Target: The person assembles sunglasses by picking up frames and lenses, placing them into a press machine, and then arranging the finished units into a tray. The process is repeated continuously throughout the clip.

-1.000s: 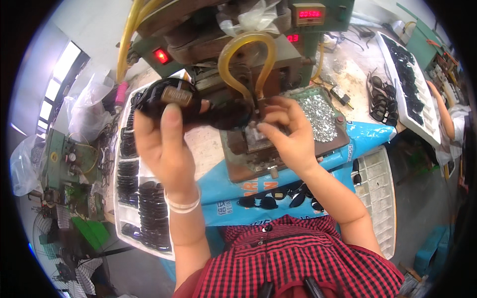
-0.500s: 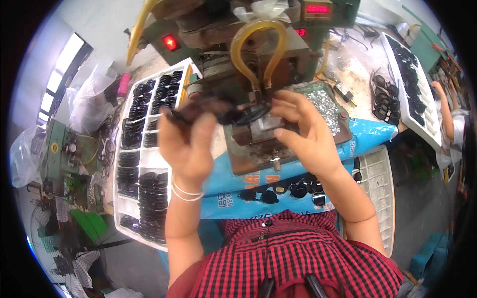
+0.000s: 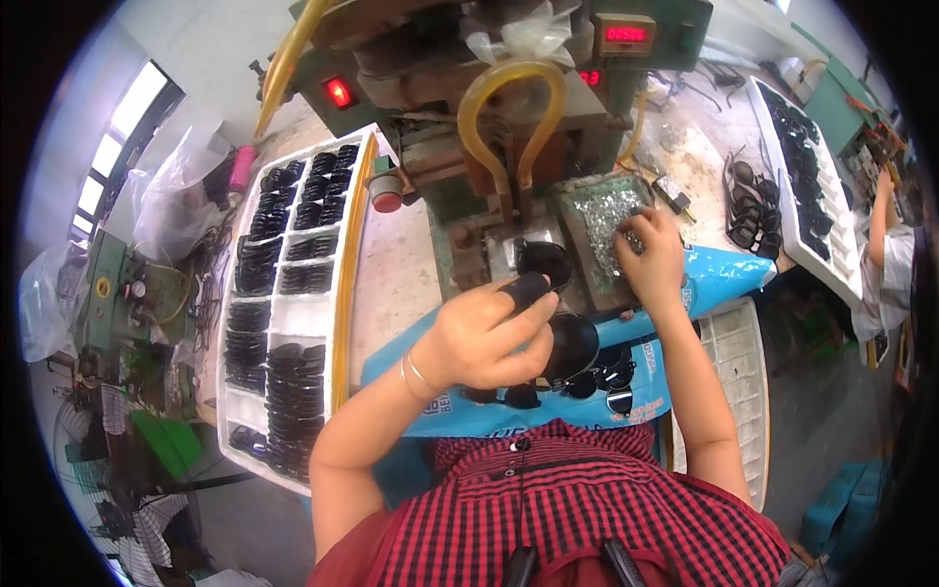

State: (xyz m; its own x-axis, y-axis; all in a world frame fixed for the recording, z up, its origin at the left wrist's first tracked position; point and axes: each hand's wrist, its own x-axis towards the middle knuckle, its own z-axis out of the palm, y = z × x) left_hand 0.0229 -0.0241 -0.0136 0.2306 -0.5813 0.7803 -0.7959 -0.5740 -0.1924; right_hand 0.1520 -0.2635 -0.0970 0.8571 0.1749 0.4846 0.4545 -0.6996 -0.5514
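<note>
My left hand (image 3: pixel 487 333) grips a black sunglasses front (image 3: pixel 558 293), holding it just in front of the green press machine (image 3: pixel 469 108); one dark lens sits near the machine's bed, the other hangs below my fingers. My right hand (image 3: pixel 650 256) reaches into a shallow tray of small shiny metal parts (image 3: pixel 597 210) to the right of the bed, fingertips pinched among them; whether it holds one is hidden. Several more dark sunglasses (image 3: pixel 597 377) lie on the blue sheet (image 3: pixel 724 269) at the bench's front edge.
A long white tray (image 3: pixel 293 293) of black lenses and frames lies to my left. Another white tray (image 3: pixel 812 186) with glasses stands at the right, where another person's arm (image 3: pixel 885 220) works. A yellow hose (image 3: pixel 509 108) loops on the machine. A white crate (image 3: pixel 738 372) sits lower right.
My left hand has come from the left tray to the middle, bringing the sunglasses front toward the machine bed. My right hand has left the frame and moved right into the tray of metal parts.
</note>
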